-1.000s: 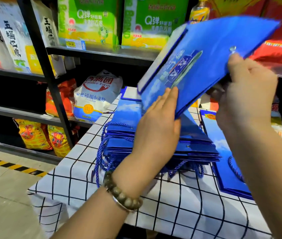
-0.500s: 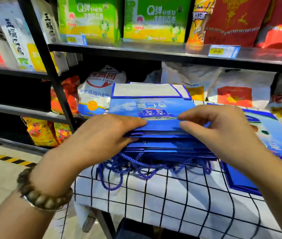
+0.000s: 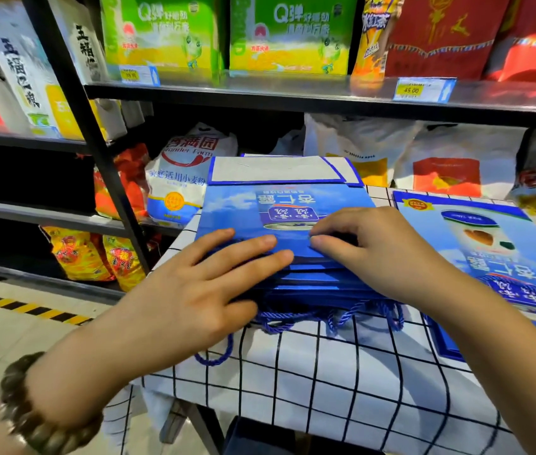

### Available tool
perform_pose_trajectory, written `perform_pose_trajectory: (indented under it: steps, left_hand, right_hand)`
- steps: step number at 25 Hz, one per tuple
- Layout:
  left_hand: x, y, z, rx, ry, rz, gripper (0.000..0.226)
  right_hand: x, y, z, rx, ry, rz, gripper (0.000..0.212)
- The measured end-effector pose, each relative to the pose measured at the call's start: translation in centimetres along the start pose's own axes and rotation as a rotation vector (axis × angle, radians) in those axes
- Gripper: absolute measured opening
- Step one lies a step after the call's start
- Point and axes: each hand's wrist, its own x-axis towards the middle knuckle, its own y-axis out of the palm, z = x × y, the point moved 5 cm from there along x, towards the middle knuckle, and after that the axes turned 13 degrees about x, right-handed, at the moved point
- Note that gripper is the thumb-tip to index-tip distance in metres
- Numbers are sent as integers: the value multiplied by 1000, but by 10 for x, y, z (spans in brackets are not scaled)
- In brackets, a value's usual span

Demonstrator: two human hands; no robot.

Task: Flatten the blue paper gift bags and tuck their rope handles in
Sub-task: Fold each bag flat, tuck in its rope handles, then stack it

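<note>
We see left hand (image 3: 194, 300) flat on bag stack (image 3: 243, 205), fingers straight; right hand (image 3: 381, 254) fingers curl atop. Grip there unclear.

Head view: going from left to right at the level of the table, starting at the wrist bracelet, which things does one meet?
Bead bracelet → left hand → right hand → single blue gift bag, lying flat on the checked cloth.
</note>
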Motion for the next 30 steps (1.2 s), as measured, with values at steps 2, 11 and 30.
perform_pose_trajectory:
  steps: [2, 11, 30]
  left_hand:
    - [6, -6, 9, -228, -133, -48, 21]
    - [36, -20, 55, -1120, -896, -389, 12]
    - [112, -17, 6, -233, -833, 150, 33]
  right_hand:
    - [-4, -6, 7, 61, -68, -66, 9]
    - [-25, 7, 30, 347, 35, 311, 18]
    - [13, -66, 1, 550, 173, -92, 24]
